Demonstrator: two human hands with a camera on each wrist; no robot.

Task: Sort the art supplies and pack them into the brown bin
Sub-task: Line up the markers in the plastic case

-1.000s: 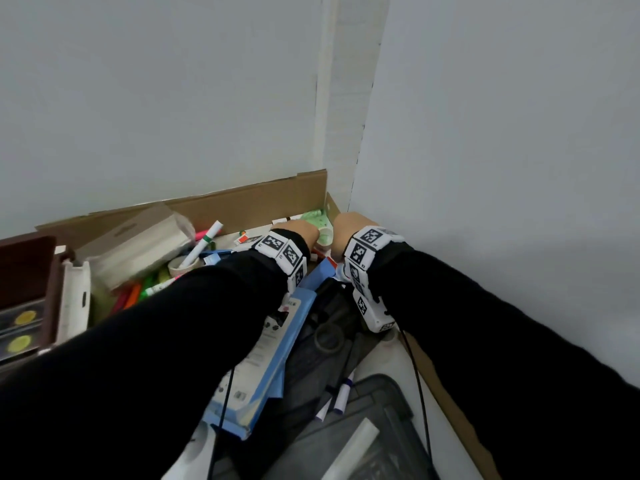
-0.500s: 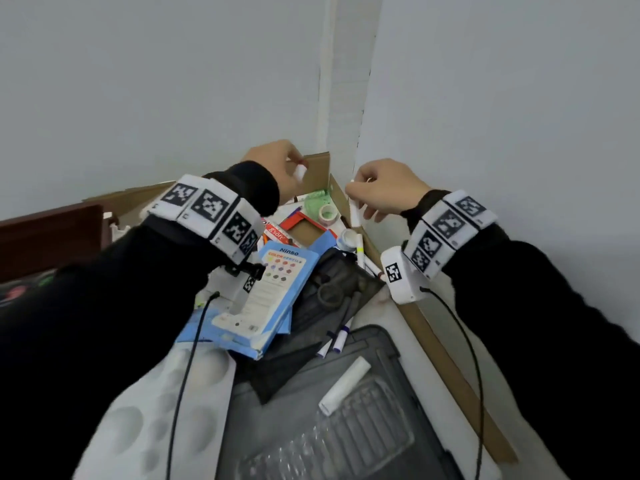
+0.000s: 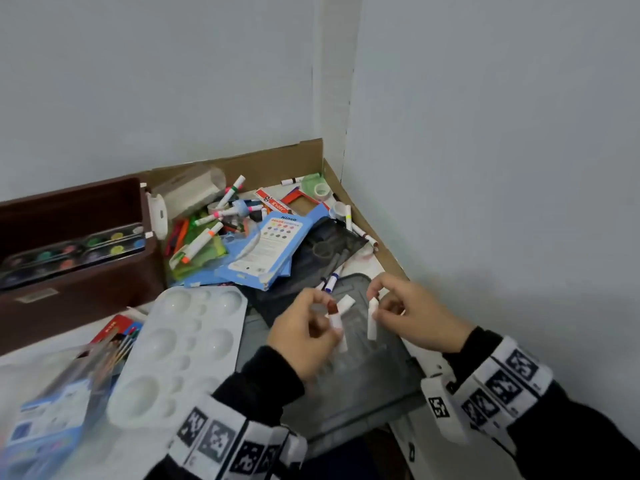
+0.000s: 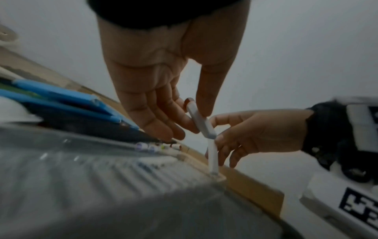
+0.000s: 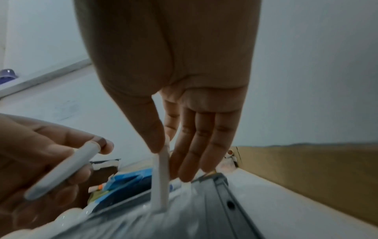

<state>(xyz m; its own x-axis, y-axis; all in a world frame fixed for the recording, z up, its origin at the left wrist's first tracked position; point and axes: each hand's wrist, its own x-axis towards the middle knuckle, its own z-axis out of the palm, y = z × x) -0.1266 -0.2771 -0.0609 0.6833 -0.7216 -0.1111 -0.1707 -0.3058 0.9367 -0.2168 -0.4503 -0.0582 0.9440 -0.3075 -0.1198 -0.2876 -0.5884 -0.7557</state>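
Observation:
My left hand (image 3: 323,315) pinches a white marker (image 3: 337,327) with a dark brown end between thumb and fingers. In the left wrist view that marker (image 4: 199,119) lies slanted under the thumb. My right hand (image 3: 377,303) pinches a second white marker (image 3: 372,322) near its top, and it hangs almost upright (image 5: 160,177). Both hands hover close together over a grey plastic tray (image 3: 363,386). The brown bin (image 3: 79,292) stands at the far left with a watercolour set (image 3: 69,252) inside it.
A white mixing palette (image 3: 180,355) lies left of my hands. Behind it are a blue packet (image 3: 277,244), a heap of markers (image 3: 214,220), tape rolls (image 3: 320,188) and a black pouch (image 3: 325,251), all inside a low cardboard tray (image 3: 249,164) set in the wall corner.
Both hands have drawn back from the far corner of the cardboard tray to above the grey tray, each carrying a white marker. The head view has tilted down.

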